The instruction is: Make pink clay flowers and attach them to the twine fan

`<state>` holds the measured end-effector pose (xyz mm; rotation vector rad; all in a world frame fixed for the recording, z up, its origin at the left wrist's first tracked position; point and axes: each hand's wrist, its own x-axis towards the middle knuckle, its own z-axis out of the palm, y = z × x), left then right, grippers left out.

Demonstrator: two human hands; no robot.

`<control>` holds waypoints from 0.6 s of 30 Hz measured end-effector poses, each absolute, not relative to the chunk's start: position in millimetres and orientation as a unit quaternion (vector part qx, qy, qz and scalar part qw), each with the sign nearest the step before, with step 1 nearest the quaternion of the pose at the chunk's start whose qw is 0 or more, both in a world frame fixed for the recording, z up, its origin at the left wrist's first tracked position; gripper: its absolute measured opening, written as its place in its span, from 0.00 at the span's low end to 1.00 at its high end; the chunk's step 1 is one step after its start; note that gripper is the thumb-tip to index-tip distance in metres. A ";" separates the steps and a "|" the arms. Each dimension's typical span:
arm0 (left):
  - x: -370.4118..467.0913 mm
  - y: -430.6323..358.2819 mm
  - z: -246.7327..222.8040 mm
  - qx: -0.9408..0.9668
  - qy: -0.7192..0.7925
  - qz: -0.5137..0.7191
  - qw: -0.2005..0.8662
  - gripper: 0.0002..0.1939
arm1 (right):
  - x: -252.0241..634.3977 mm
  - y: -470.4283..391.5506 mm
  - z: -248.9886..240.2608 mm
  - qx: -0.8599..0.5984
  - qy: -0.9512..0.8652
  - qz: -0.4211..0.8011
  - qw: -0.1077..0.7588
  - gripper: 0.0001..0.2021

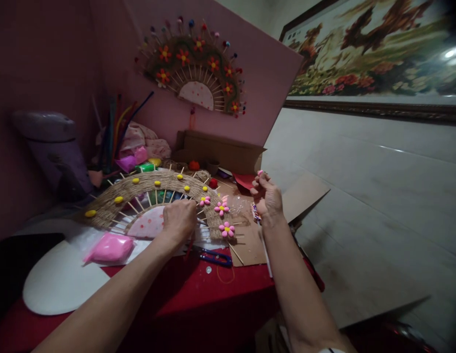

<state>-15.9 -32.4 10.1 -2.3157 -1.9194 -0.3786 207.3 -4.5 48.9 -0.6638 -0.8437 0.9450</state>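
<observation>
Presently, the woven fan [146,182] lies on the desk [198,299], which is covered in red cloth. Its left part and centre are in front of the person, with its curved edge facing away.

Left hand [180,219]: placed over the inner part of the fan, beside the dotted pink panel [145,223]. Its fingers are curled in; whether they grip one of the sticks cannot be told, as the back of the hand hides them.

Right hand [268,197]: raised to the right of the fan, apart from it. Thumb and fingers pinch a small pink piece [260,172] at their tips.

Condition of the fan: three pink flowers with yellow centres sit at the right end of the brown band, the lowest flower [227,229] nearest the person. Yellow ovals [118,200] are spaced along the rest of the band.

Surroundings: a bright pink packet [109,248] lies in front of the fan at left, near a white disc [62,284]. Blue-handled scissors [216,257] rest just in front of the fan. Behind, a second fan [183,58] with orange flowers is mounted on a pink board [266,78].
</observation>
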 end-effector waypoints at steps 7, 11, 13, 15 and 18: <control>-14.8 -36.1 12.8 -0.761 -0.635 -0.118 0.064 0.17 | 175.3 -8.9 59.2 -0.392 -0.628 0.327 0.587 0.10; -14.8 -37.5 13.2 -0.763 -0.632 -0.124 0.062 0.17 | 154.7 1.2 46.4 -0.366 -0.779 0.226 0.456 0.03; -14.8 -37.7 13.3 -0.764 -0.630 -0.123 0.061 0.17 | 151.9 9.9 41.3 -0.344 -0.817 0.181 0.427 0.04; -14.8 -37.6 13.3 -0.764 -0.631 -0.120 0.056 0.16 | 151.4 19.2 38.9 -0.330 -0.841 0.152 0.400 0.04; -14.5 -36.9 12.8 -0.763 -0.634 -0.119 0.045 0.15 | 150.3 30.5 40.0 -0.330 -0.870 0.113 0.347 0.05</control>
